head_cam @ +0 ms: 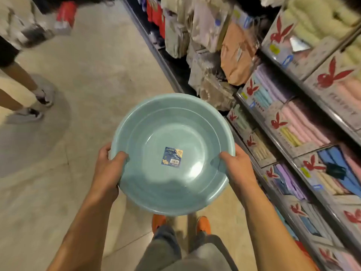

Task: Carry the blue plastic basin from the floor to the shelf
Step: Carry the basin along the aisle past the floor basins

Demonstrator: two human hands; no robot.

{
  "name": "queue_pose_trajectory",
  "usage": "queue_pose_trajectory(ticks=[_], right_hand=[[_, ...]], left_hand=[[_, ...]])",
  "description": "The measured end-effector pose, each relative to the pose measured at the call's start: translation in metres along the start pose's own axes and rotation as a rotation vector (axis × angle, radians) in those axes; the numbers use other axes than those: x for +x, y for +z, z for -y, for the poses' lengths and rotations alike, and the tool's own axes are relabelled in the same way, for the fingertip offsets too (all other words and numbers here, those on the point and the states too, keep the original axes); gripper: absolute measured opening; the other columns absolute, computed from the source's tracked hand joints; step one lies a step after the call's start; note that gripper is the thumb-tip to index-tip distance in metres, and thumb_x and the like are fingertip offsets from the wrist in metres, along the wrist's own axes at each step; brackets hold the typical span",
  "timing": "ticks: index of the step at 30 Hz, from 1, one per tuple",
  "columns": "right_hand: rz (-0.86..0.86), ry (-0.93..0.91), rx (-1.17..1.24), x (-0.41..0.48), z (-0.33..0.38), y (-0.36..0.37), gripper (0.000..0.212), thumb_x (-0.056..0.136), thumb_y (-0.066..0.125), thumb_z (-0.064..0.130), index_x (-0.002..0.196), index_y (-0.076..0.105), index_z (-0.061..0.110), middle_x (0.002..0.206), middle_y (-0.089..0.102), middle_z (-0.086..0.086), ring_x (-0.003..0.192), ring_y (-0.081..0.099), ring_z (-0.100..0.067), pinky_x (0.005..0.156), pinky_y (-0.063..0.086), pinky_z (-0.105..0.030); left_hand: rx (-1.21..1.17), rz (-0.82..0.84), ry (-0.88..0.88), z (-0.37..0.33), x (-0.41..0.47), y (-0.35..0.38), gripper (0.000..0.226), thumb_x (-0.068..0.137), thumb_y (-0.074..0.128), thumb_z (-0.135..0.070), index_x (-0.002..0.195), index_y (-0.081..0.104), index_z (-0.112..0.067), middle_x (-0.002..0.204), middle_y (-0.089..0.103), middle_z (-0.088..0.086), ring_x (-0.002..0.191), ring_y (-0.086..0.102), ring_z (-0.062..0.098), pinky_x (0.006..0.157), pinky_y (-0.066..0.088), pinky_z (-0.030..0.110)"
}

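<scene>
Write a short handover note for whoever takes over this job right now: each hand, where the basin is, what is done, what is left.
Left hand: gripping the basin rim, thumb inside.
Right hand: gripping the opposite rim, thumb inside.
Basin: off the floor, held level in the aisle, empty apart from a label.
Done: lifted.
Left: set it on the shelf at the right; a free spot isn't visible.

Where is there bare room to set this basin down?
Both hands, left hand and right hand, hold the blue basin. The shelves on the right are packed with boxed towels. Bare floor lies left of them, beyond the bystander's feet.
</scene>
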State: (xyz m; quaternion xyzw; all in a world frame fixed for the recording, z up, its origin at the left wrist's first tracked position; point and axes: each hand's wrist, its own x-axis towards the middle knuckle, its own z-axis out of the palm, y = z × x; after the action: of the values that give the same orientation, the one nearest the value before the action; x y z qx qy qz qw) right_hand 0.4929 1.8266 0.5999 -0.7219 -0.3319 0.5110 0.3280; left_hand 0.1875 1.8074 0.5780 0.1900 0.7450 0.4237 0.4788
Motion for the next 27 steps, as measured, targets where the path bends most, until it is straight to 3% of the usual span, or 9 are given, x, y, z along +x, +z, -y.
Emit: queue_pose_trajectory(ticks=[4, 7, 11, 13, 16, 21, 24, 27], right_hand=[[0.061, -0.140, 0.062, -0.066, 0.090, -0.019, 0.027, 0.091, 0.056, 0.013, 0.105, 0.067, 0.033, 0.097, 0.073, -0.004, 0.086, 0.073, -0.028, 0.077, 0.060, -0.046], [0.112, -0.242, 0.047, -0.093, 0.135, -0.035, 0.028, 0.090, 0.055, 0.018, 0.114, 0.068, 0.026, 0.098, 0.075, -0.008, 0.085, 0.074, -0.031, 0.076, 0.059, -0.045], [0.223, -0.329, 0.033, -0.120, 0.175, -0.057, 0.021, 0.093, 0.054, 0.020, 0.110, 0.066, 0.024, 0.096, 0.074, -0.010, 0.082, 0.073, -0.030, 0.063, 0.055, -0.034], [0.280, -0.365, 0.004, -0.133, 0.187, -0.066, 0.021, 0.094, 0.054, 0.021, 0.111, 0.066, 0.024, 0.097, 0.075, -0.012, 0.089, 0.074, -0.034, 0.067, 0.054, -0.036], [0.383, -0.406, -0.055, -0.151, 0.198, -0.075, 0.015, 0.094, 0.054, 0.022, 0.104, 0.065, 0.026, 0.100, 0.074, -0.016, 0.092, 0.073, -0.038, 0.069, 0.053, -0.038], [0.529, -0.446, -0.142, -0.181, 0.198, -0.069, 0.020, 0.089, 0.055, 0.020, 0.104, 0.068, 0.019, 0.094, 0.072, -0.024, 0.070, 0.063, -0.029, 0.058, 0.042, -0.033], [0.624, -0.462, -0.173, -0.208, 0.190, -0.054, 0.019, 0.090, 0.056, 0.018, 0.106, 0.067, 0.018, 0.086, 0.070, -0.017, 0.068, 0.063, -0.030, 0.058, 0.045, -0.031], [0.734, -0.472, -0.192, -0.244, 0.177, -0.038, 0.014, 0.092, 0.057, 0.017, 0.101, 0.068, 0.018, 0.080, 0.069, -0.013, 0.069, 0.061, -0.029, 0.064, 0.046, -0.036]], left_hand=[[-0.105, 0.019, 0.102, -0.081, -0.067, -0.032, 0.047, 0.081, 0.060, -0.017, 0.126, 0.059, -0.029, 0.114, 0.073, 0.012, 0.086, 0.071, 0.033, 0.070, 0.058, 0.047], [-0.150, -0.019, 0.169, -0.118, -0.109, -0.051, 0.035, 0.084, 0.059, -0.019, 0.116, 0.060, -0.032, 0.117, 0.071, 0.016, 0.097, 0.072, 0.042, 0.080, 0.059, 0.057], [-0.205, -0.107, 0.240, -0.137, -0.167, -0.066, 0.034, 0.086, 0.057, -0.016, 0.115, 0.062, -0.032, 0.116, 0.073, 0.019, 0.105, 0.070, 0.047, 0.082, 0.058, 0.058], [-0.226, -0.143, 0.271, -0.137, -0.198, -0.071, 0.037, 0.085, 0.056, -0.016, 0.116, 0.064, -0.035, 0.113, 0.075, 0.017, 0.101, 0.072, 0.045, 0.081, 0.059, 0.060], [-0.299, -0.215, 0.296, -0.129, -0.240, -0.081, 0.037, 0.089, 0.053, -0.013, 0.119, 0.065, -0.031, 0.105, 0.075, 0.013, 0.088, 0.072, 0.037, 0.067, 0.060, 0.045], [-0.351, -0.359, 0.237, -0.090, -0.314, -0.114, 0.030, 0.081, 0.060, -0.020, 0.106, 0.069, -0.031, 0.099, 0.077, 0.015, 0.085, 0.070, 0.036, 0.070, 0.054, 0.046], [-0.371, -0.456, 0.213, -0.064, -0.359, -0.136, 0.027, 0.080, 0.062, -0.020, 0.102, 0.073, -0.031, 0.102, 0.078, 0.014, 0.089, 0.073, 0.037, 0.073, 0.056, 0.048], [-0.414, -0.584, 0.210, -0.039, -0.405, -0.160, 0.023, 0.086, 0.061, -0.017, 0.101, 0.073, -0.029, 0.093, 0.078, 0.011, 0.082, 0.070, 0.032, 0.069, 0.054, 0.039]])
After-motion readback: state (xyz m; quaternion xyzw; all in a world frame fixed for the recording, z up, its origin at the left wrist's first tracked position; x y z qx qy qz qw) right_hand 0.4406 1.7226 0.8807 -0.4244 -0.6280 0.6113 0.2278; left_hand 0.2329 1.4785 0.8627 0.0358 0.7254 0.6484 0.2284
